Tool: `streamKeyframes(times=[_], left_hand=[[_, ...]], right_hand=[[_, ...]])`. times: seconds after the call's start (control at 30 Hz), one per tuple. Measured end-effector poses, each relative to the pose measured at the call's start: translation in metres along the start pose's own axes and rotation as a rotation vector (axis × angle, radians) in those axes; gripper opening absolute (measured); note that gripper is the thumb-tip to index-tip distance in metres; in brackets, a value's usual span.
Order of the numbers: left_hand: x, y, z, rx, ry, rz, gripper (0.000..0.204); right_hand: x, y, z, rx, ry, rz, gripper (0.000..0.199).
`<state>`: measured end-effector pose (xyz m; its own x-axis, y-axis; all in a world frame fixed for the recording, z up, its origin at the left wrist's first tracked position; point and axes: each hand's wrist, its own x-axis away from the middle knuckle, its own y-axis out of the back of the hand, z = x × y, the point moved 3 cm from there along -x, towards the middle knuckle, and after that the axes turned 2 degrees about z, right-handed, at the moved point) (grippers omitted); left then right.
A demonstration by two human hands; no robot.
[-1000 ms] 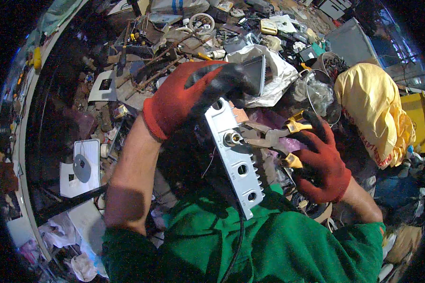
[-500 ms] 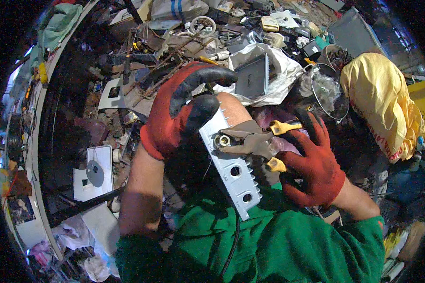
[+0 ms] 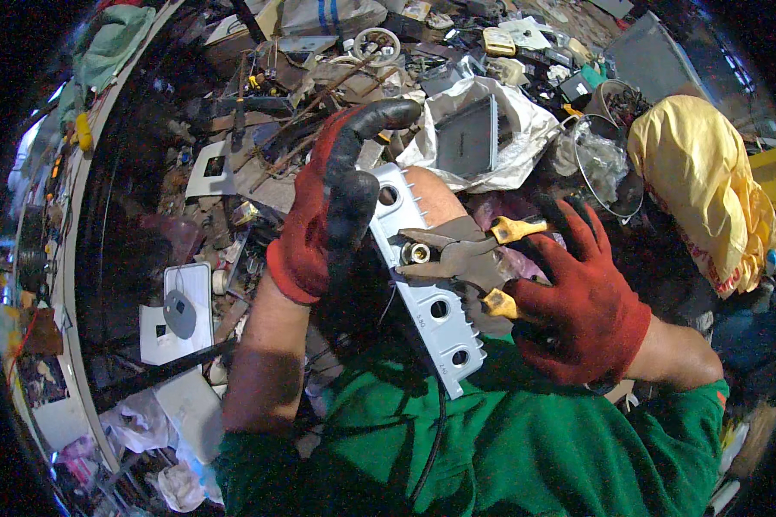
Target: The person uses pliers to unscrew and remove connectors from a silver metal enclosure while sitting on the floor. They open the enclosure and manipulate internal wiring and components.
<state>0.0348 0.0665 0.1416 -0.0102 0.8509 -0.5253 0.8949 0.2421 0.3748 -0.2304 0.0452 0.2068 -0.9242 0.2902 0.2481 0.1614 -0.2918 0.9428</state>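
My left hand (image 3: 321, 211), in a red and black glove, grips the upper end of a white metal housing (image 3: 442, 334) with a finned edge and several round holes. The index finger arches free above the thumb. A black cable (image 3: 429, 452) hangs from the housing's lower end over the green clothing. My right hand (image 3: 586, 306), gloved alike, is closed around the yellow-tipped handles of a pair of pliers (image 3: 470, 258). The spread plier jaws straddle a round brass-coloured threaded connector (image 3: 419, 252) on the housing; whether they touch it I cannot tell.
Beyond my hands lies a heap of mixed scrap. A white sack (image 3: 530, 129) holds a dark grey tray (image 3: 467, 142). To the right are a bucket (image 3: 616, 103) and a yellow sack (image 3: 694, 189). White panels (image 3: 200, 293) lie on the left beside a dark metal frame.
The housing has shifted slightly, uncovering another hole near my left thumb. My left hand has turned a little, and the right hand has moved slightly lower; the plier jaws stay spread around the connector.
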Motion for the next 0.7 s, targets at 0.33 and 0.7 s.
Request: streamKeyframes(times=[0.33,0.7], left_hand=[[0.036,0.003,-0.026,0.067,0.033,0.185,0.077],[0.044,0.003,-0.033,0.114,0.308,0.180,0.057]], right_hand=[[0.008,-0.018,0.000,0.016,-0.014,-0.065,0.062],[0.000,-0.017,0.004,-0.006,0.042,-0.238,0.047]])
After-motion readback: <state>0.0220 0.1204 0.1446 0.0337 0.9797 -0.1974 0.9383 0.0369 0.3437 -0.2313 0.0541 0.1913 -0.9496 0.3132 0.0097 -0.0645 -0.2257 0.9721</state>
